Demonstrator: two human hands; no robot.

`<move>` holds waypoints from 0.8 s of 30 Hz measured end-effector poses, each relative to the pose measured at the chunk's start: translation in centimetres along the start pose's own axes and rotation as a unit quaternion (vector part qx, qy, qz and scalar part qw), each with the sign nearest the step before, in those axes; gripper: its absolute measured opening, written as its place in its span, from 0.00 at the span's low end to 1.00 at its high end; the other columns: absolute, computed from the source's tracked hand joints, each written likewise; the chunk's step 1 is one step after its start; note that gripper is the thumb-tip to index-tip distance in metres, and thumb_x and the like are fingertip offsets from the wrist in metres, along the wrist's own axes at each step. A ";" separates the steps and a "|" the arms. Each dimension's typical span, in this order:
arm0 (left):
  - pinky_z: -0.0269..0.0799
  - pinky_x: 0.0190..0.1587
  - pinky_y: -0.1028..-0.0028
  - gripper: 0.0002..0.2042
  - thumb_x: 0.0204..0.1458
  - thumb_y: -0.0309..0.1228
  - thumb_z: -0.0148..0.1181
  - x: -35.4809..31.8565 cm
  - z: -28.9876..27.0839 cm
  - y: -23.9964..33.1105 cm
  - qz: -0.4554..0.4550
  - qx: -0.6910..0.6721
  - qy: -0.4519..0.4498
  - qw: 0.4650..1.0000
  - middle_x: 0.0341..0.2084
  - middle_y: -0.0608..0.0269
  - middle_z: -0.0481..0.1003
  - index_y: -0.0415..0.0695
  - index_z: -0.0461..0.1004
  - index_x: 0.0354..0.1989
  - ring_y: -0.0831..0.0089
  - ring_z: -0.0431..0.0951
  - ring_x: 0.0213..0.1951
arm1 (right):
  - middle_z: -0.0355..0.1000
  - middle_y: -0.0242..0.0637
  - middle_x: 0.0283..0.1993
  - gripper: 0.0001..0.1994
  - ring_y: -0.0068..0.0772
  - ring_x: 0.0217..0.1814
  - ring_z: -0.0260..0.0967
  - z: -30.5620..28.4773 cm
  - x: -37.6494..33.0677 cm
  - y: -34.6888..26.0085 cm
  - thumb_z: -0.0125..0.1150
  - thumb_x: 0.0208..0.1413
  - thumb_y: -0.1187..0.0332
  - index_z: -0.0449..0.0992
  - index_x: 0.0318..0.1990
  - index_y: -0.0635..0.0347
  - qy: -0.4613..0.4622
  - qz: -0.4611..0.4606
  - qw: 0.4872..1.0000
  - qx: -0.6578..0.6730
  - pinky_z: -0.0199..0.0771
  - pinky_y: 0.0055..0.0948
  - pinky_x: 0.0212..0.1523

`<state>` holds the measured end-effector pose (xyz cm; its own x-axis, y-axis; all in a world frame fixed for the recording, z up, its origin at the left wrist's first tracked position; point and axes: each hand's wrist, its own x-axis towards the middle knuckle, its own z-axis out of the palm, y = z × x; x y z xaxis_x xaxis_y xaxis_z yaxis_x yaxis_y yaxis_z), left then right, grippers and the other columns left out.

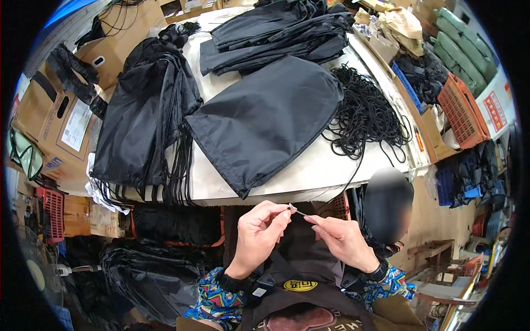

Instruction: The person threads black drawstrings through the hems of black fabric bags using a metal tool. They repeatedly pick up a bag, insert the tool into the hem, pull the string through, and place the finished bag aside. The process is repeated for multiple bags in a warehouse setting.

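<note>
While your left hand [259, 234] pinches a small metal threader [294, 208], your right hand [345, 238] pinches its tip — black bag [265, 118] on the table [309, 174] ahead

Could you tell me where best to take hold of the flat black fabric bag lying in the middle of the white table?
Probably at the near corner of the flat black fabric bag, which juts toward the white table edge. Come from the seated side: that corner lies bare, while black cord crowds its right.
</note>
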<state>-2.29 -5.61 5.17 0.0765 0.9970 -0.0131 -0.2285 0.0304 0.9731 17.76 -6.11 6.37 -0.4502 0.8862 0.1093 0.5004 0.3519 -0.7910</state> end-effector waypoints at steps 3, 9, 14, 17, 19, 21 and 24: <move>0.63 0.22 0.86 0.08 0.56 0.24 0.55 -0.1 -0.2 0.2 0.004 0.053 -0.005 0.999 0.26 0.67 0.72 0.34 0.76 0.39 0.87 0.68 0.23 | 0.67 0.44 0.25 0.18 0.44 0.24 0.68 0.0 -0.1 0.1 0.56 0.53 0.77 0.70 0.53 0.61 0.001 -0.018 0.998 -0.059 0.68 0.34 0.25; 0.72 0.28 0.82 0.09 0.55 0.22 0.55 -0.1 -0.4 1.1 -0.041 0.046 -0.021 0.998 0.30 0.63 0.74 0.34 0.76 0.43 0.81 0.74 0.27 | 0.66 0.43 0.24 0.17 0.44 0.24 0.69 -0.6 -0.1 -0.4 0.56 0.53 0.75 0.71 0.52 0.60 -0.006 -0.019 0.994 -0.105 0.68 0.37 0.24; 0.77 0.38 0.77 0.13 0.54 0.21 0.56 -0.4 -0.6 0.3 -0.061 -0.044 -0.012 0.997 0.36 0.55 0.77 0.34 0.72 0.48 0.73 0.79 0.35 | 0.67 0.42 0.24 0.16 0.44 0.22 0.69 -0.6 -0.2 -0.1 0.55 0.53 0.74 0.71 0.51 0.60 -0.005 -0.038 0.991 -0.129 0.69 0.37 0.23; 0.78 0.39 0.75 0.15 0.52 0.20 0.58 -0.4 -0.5 0.2 -0.044 -0.033 0.000 0.998 0.36 0.51 0.78 0.34 0.69 0.50 0.71 0.80 0.36 | 0.67 0.42 0.24 0.15 0.44 0.23 0.69 -0.9 -0.2 0.0 0.55 0.54 0.74 0.71 0.50 0.60 -0.016 -0.030 0.988 -0.150 0.69 0.37 0.23; 0.77 0.40 0.76 0.17 0.52 0.20 0.59 -0.3 -0.6 0.1 -0.039 -0.013 -0.001 0.999 0.36 0.52 0.78 0.34 0.68 0.51 0.71 0.79 0.36 | 0.67 0.42 0.24 0.15 0.44 0.23 0.69 -1.1 -0.2 -0.1 0.55 0.54 0.73 0.71 0.50 0.59 -0.024 -0.027 0.987 -0.159 0.69 0.37 0.23; 0.77 0.40 0.76 0.16 0.52 0.20 0.59 -0.4 -0.8 0.1 -0.039 0.006 0.000 0.999 0.36 0.52 0.78 0.34 0.69 0.50 0.71 0.79 0.37 | 0.67 0.41 0.24 0.14 0.44 0.22 0.69 -1.4 -0.2 -0.2 0.55 0.54 0.73 0.72 0.49 0.59 -0.029 -0.028 0.986 -0.163 0.70 0.37 0.23; 0.77 0.42 0.76 0.17 0.52 0.20 0.59 -0.4 -1.0 0.3 -0.041 0.025 -0.009 0.999 0.38 0.51 0.78 0.34 0.68 0.51 0.70 0.79 0.38 | 0.67 0.41 0.24 0.15 0.44 0.22 0.69 -1.5 -0.2 0.2 0.55 0.53 0.74 0.72 0.50 0.58 -0.048 -0.042 0.991 -0.121 0.70 0.37 0.22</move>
<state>-3.36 -5.96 5.27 0.1098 0.9899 -0.0900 -0.1730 0.1082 0.9790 19.05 -5.80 7.08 -0.5601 0.8223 0.1008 0.6162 0.4948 -0.6128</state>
